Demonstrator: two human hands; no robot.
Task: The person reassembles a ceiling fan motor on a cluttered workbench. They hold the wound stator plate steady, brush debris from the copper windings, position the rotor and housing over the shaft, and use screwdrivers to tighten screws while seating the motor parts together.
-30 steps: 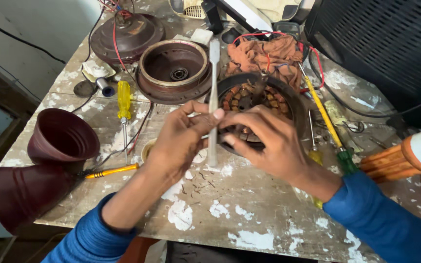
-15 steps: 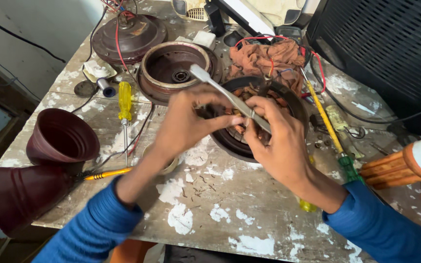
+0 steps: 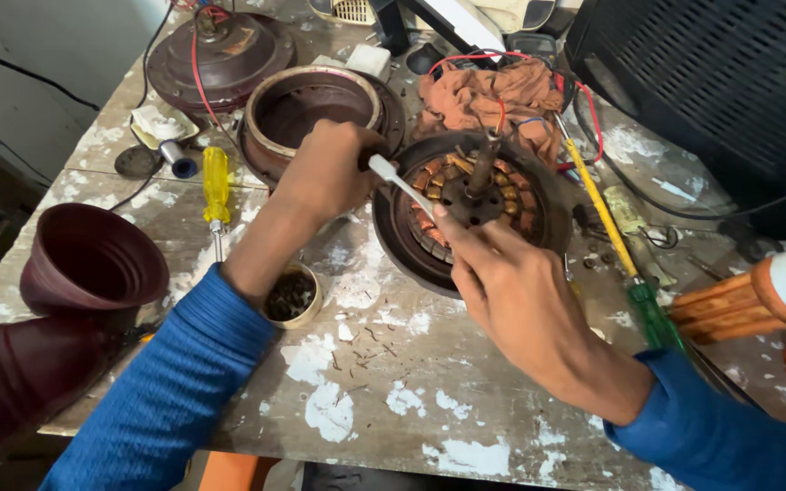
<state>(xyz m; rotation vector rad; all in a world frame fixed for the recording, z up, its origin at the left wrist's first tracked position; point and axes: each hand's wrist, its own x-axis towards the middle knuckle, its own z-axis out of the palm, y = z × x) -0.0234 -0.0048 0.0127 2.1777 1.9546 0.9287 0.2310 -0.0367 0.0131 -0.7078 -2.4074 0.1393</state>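
A round motor stator (image 3: 475, 200) with copper windings and a central shaft lies on the worn table (image 3: 393, 400). My left hand (image 3: 325, 173) is closed on the far end of a thin white strip (image 3: 398, 179) beside the stator's left rim. My right hand (image 3: 511, 291) pinches the strip's near end over the windings. The strip slants across the stator's left side. Both sleeves are blue.
A brown motor housing (image 3: 307, 100) and a domed cover (image 3: 216, 55) sit behind my left hand. A yellow screwdriver (image 3: 216, 182), a small tin of bits (image 3: 291, 295), maroon cups (image 3: 93, 259), an orange cloth (image 3: 493, 91), a green-handled screwdriver (image 3: 629, 264) and a black crate (image 3: 711, 82) surround the stator.
The white strip went from upright to slanting, then lower onto the stator's left side. My left hand moved up and left along it; my right hand stays on its near end.
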